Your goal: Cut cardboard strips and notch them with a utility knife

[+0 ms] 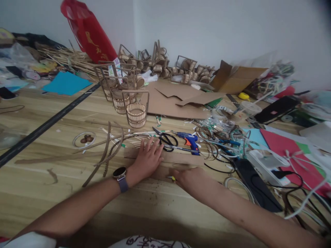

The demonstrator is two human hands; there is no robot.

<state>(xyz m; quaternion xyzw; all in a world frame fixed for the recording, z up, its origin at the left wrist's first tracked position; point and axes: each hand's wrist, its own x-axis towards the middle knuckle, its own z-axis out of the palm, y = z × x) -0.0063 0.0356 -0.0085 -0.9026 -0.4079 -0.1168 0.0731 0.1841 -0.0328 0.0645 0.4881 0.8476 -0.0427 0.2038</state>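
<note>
My left hand (150, 156) lies flat with fingers spread on a strip of brown cardboard (181, 158), pressing it to the wooden table. My right hand (190, 179) is closed beside it, low over the cardboard's near edge. A small yellow tool (173, 178) with a pale, thin tip pokes out of its fingers; most of it is hidden and blurred. Just beyond the left fingertips lie black-handled scissors (168, 140). A blue glue gun (190, 140) with an orange trigger rests to their right. Small brown crumbs (155, 197) are scattered on the near side.
Several small wooden buckets (136, 115) with tall handles stand ahead, more piled by the wall. Cut cardboard sheets (178, 100) lie behind the glue gun. Curved brown strips (103, 155) lie at left. A power strip (269, 165) and tangled cords crowd the right.
</note>
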